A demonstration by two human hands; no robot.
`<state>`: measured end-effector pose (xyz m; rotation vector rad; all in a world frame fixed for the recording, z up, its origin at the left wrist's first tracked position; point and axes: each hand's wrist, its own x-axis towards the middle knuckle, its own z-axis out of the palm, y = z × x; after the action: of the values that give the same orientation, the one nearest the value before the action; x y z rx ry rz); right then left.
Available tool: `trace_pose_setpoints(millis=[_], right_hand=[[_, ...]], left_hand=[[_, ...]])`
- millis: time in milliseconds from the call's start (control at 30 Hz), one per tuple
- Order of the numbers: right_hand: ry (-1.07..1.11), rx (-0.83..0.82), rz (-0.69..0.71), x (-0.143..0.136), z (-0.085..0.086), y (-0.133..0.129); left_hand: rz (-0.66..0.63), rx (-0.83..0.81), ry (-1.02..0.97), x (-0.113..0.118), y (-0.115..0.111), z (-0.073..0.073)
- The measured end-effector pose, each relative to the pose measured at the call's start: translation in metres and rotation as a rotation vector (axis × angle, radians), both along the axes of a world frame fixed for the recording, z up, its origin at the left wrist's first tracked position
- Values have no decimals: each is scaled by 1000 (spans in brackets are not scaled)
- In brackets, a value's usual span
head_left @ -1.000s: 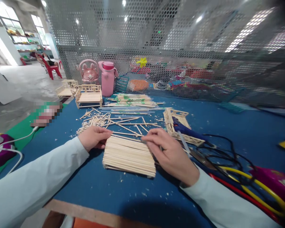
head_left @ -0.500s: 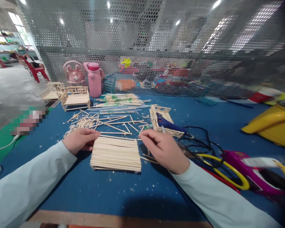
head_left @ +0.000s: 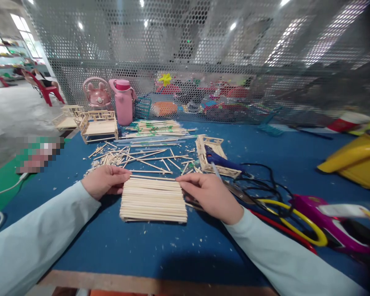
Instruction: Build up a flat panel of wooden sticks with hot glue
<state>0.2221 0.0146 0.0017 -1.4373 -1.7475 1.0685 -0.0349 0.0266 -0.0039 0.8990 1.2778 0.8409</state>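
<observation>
A flat panel of thin wooden sticks [head_left: 154, 200], laid side by side, sits before me on the blue table. At its far left corner my left hand [head_left: 106, 182] is closed, thumb and fingers pinching the end of the farthest stick. My right hand [head_left: 212, 196] pinches the far right corner of the same panel; its lower fingers are partly hidden. Just beyond the hands lie loose sticks and offcuts [head_left: 148, 158]. A blue glue gun [head_left: 220, 159] rests on a small stick-built frame [head_left: 203, 150], beyond my right hand.
Small stick-built benches [head_left: 100, 125] and a pink bottle [head_left: 123, 102] stand at the back left. Bundled sticks [head_left: 158, 127] lie by the perforated metal screen [head_left: 188, 49]. Black cable [head_left: 259, 172], a yellow ring [head_left: 319, 236] and a purple tool [head_left: 314, 209] crowd the right.
My right hand has moved left, its fingertips coming onto the panel's far right corner. My left hand keeps its pinch on the far left corner. The view has shifted slightly.
</observation>
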Motion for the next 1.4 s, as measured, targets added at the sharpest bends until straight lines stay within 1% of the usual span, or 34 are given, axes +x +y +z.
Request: trace_pose_setpoints(millis=[67, 133, 200, 300, 400, 500, 567, 633, 767, 900, 1033, 1267, 1333, 1400], right_hand=[[126, -19, -57, -1, 1, 0], [209, 43, -90, -1, 3, -1], [281, 93, -111, -1, 4, 0], [412, 70, -127, 0, 2, 2], [541, -29, -130, 1, 0, 4], [622, -136, -142, 2, 0, 4], [658, -176, -148, 1, 2, 4], [672, -198, -148, 1, 4, 3], [662, -210, -147, 0, 6, 3], [640, -188, -142, 0, 5, 3], [603, -152, -134, 0, 6, 4], [630, -181, -154, 0, 7, 6], [595, -145, -139, -1, 6, 6], [480, -46, -121, -3, 6, 3]], left_hand=[[26, 51, -22, 0, -3, 5], [51, 152, -10, 0, -6, 10], [77, 278, 50, 1, -10, 15], [123, 411, 128, 4, -15, 18], [125, 457, 109, 5, -15, 17], [85, 456, 22, 4, -14, 15], [61, 439, -36, 4, -14, 14], [59, 400, -79, 4, -15, 15], [105, 346, -123, 8, -18, 17], [119, 360, -148, 10, -20, 15], [100, 409, -112, 11, -19, 11], [97, 402, -122, 15, -19, 11], [102, 400, -122, 15, -19, 11], [107, 406, -119, 15, -19, 12]])
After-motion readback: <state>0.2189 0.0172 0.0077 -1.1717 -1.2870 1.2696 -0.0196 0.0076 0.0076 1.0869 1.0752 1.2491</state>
